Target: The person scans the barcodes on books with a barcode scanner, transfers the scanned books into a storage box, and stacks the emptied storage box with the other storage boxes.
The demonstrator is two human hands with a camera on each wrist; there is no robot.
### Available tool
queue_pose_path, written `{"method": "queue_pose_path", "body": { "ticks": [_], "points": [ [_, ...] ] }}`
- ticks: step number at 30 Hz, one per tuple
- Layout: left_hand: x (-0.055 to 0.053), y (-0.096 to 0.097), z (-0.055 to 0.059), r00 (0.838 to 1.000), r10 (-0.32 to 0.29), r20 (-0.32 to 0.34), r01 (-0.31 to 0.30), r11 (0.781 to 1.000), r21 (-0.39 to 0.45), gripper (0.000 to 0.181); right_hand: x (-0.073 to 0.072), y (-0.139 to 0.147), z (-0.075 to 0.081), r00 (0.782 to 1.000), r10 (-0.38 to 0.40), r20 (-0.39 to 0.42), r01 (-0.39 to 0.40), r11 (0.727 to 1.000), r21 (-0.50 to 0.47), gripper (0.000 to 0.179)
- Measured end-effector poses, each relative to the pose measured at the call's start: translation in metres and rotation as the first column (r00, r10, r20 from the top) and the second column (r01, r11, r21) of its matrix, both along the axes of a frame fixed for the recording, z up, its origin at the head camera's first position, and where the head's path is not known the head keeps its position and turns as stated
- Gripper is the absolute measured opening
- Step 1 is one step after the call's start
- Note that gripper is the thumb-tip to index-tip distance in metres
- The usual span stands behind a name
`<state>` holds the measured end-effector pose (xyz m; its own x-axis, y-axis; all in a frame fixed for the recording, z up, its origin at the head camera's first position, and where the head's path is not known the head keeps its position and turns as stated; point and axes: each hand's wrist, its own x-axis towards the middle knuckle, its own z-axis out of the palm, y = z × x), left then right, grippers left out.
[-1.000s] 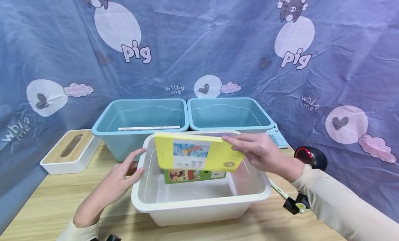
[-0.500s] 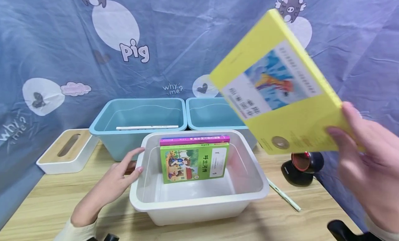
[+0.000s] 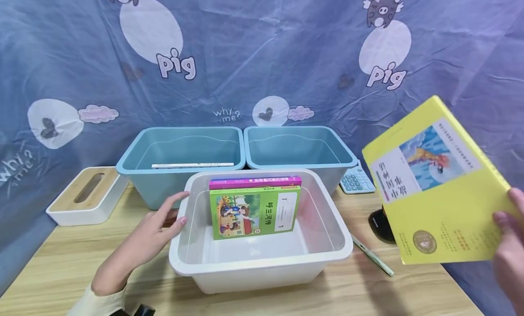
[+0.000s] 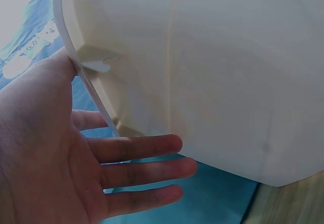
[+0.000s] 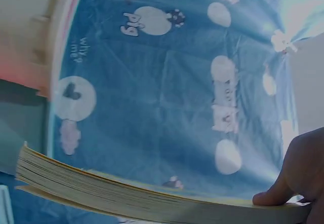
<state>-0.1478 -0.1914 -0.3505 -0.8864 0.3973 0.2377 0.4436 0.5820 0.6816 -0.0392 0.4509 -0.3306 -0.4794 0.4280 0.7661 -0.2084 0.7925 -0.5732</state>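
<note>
At the right of the head view my right hand [image 3: 509, 254] pinches the lower right edge of a yellow book [image 3: 458, 225], which hangs tilted in the air. In the right wrist view the page edges [image 5: 116, 191] of that book show, with my thumb on its cover. My left hand [image 3: 149, 238] touches the left rim of a white bin [image 3: 262, 273], fingers spread and mostly straight, as the left wrist view also shows. Inside the bin a green book [image 3: 266, 220] stands on edge in front of a purple book [image 3: 254, 183].
Two blue bins, the left one [image 3: 180, 143] holding a white flat item [image 3: 192, 165] and the right one [image 3: 299, 145], stand behind. A tissue box [image 3: 86, 198] is at left. Right of the white bin are a pen [image 3: 372, 257], a calculator [image 3: 357, 179] and a partly hidden black device [image 3: 381, 226].
My right hand has lifted the yellow book out of the white bin, carried it right, then lowered it somewhat. The green and purple books came into view. My left hand stays at the rim.
</note>
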Motion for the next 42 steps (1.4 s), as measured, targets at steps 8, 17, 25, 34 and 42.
{"method": "queue_pose_path", "body": {
  "ticks": [8,17,25,34,42],
  "points": [
    [-0.001,0.000,-0.001,1.000,0.007,0.002,-0.007,1.000,0.001,0.054,0.019,-0.125,0.041,0.989,0.090,-0.120,-0.069,0.983,0.168,0.040],
    [-0.001,-0.001,-0.001,1.000,0.015,0.014,-0.015,1.000,-0.006,0.054,0.001,-0.138,0.015,0.989,-0.143,-0.044,0.148,0.883,0.445,0.029],
    [-0.001,-0.001,-0.001,1.000,0.013,0.004,-0.013,1.000,-0.007,0.054,-0.018,-0.144,-0.010,0.992,-0.112,-0.056,0.126,0.886,0.447,0.030],
    [-0.001,-0.001,-0.001,1.000,0.015,0.013,-0.015,1.000,-0.003,0.054,-0.023,-0.144,-0.019,0.994,-0.107,-0.003,0.096,0.877,0.471,0.035],
    [-0.001,-0.001,-0.002,1.000,0.013,0.015,-0.013,1.000,0.004,0.054,-0.023,-0.146,-0.019,0.994,-0.108,0.037,0.076,0.871,0.485,0.035]
  ]
}}
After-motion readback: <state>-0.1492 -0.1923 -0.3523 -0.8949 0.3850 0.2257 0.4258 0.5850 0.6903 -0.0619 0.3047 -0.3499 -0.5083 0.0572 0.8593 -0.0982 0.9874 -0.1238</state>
